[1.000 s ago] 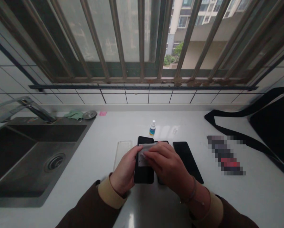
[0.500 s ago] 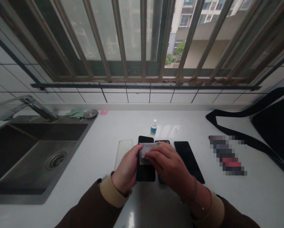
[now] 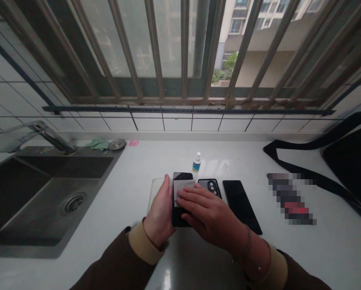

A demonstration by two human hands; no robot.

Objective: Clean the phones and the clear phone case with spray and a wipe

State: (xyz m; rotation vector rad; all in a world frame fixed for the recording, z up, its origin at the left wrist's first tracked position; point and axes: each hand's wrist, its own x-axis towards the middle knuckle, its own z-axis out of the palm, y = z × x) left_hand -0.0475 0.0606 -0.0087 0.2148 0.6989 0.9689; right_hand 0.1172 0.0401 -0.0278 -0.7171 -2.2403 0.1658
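A smartphone with a dark, glossy screen is gripped along its left edge by my left hand, thumb pointing up beside it. A light grey cloth lies over the upper middle of the screen. My right hand rests on the cloth with fingers stretched out flat, pressing it to the glass. Behind my left hand lies a clear phone case. Right of the held phone is a black phone case with round camera holes, partly hidden under my right hand. Another black phone-like slab lies farther right.
A small white-capped bottle stands behind the phone. At left is a sink with a faucet, a green cloth and a metal drain lid. A black strap and a blurred-out item lie at right.
My right fingers have gone from pinching the cloth to lying flat on it. The cloth and phone have shifted slightly left and the phone is tilted. More of the black case shows.
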